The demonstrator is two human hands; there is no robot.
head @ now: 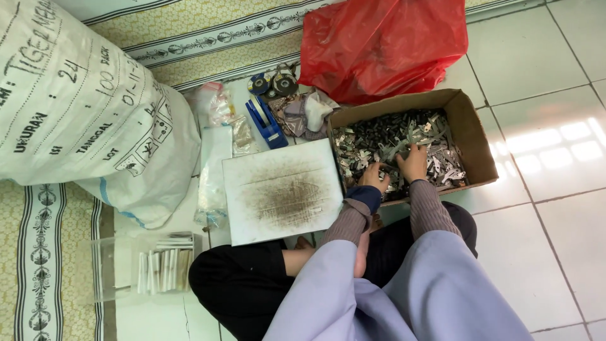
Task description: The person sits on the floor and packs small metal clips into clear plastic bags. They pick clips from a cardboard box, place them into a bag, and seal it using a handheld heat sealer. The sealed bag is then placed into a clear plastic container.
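Note:
Both my hands reach into an open cardboard box (475, 136) on the tiled floor in front of me. The box is full of small metal parts (404, 136), silver and dark. My left hand (374, 177) rests on the pile near the box's near-left corner, fingers curled into the parts. My right hand (413, 161) digs into the middle of the pile just beside it. Whether either hand has closed on a piece is hidden by the heap. I sit cross-legged, in striped sleeves and dark trousers.
A white board (281, 189) smudged with dark dust lies left of the box. Behind stand a red plastic bag (385, 44), a blue tape dispenser (265, 121) and cloths. A large white sack (82, 107) lies at left, a clear container of white sticks (161, 268) below it.

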